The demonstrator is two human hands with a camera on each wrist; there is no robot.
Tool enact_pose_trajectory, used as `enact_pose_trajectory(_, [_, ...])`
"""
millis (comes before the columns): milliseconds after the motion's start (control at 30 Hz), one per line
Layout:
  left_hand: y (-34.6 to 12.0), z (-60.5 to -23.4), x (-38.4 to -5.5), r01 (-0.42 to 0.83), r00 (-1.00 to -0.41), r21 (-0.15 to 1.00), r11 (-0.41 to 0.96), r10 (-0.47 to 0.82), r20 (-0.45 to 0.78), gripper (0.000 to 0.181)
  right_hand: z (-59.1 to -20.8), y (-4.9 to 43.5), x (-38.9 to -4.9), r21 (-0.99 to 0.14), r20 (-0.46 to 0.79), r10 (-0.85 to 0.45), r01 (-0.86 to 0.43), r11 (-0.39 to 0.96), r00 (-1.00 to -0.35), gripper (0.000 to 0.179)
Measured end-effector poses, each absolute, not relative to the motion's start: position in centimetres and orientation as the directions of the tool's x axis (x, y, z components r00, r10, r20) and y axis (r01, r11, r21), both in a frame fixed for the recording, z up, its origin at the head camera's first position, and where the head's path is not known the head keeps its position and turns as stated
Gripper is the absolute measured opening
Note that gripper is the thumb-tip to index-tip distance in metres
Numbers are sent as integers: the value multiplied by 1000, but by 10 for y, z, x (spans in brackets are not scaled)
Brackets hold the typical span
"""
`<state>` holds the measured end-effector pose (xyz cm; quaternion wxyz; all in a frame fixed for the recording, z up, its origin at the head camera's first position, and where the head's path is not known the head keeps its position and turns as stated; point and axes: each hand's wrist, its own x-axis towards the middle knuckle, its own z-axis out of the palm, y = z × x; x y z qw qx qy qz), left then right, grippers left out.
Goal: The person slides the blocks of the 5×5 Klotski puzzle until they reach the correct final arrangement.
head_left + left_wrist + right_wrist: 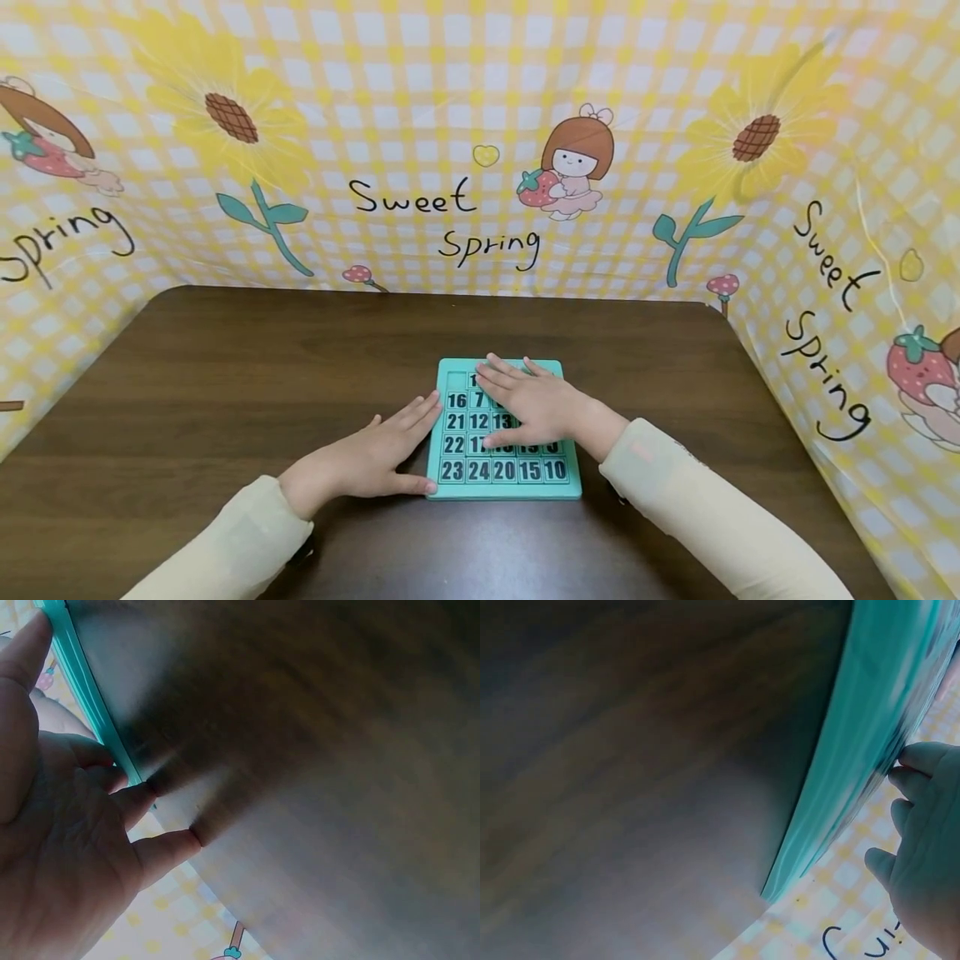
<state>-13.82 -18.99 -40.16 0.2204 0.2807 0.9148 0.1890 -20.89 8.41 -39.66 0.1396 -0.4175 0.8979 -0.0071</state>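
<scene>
A teal sliding number puzzle (504,492) lies flat on the brown table, its black-numbered tiles facing up. An uncovered gap shows in its top left corner, beside the first tile of that row. My left hand (367,458) rests along the left side, thumb at the lower left corner and fingertips at the upper left edge. In the left wrist view its fingers (169,859) are stretched out, with the puzzle's teal side (86,697) next to them. My right hand (536,408) lies over the upper right tiles with fingers extended, hiding several numbers. The right wrist view shows its fingertips (911,780) at the top face.
The brown wooden table (262,358) stretches around the puzzle. A yellow checked cloth (420,108) printed with flowers, cartoon figures and lettering stands as a wall at the back and both sides. Cream sleeves (705,500) cover the forearms.
</scene>
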Motion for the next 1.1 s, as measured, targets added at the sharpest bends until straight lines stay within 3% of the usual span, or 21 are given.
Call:
enact_pose_trajectory(600, [-189,-402,-139,414,-743,495,764,598,-301,101,-396,61,-214,-96,-235,-784,-789,607,-575,90])
enact_pose_trajectory(1100, [-188,-402,-140,392,-745,527,754,596,-300,103,-395,111,-214,-131,-186,-761,-752,646,-622,87])
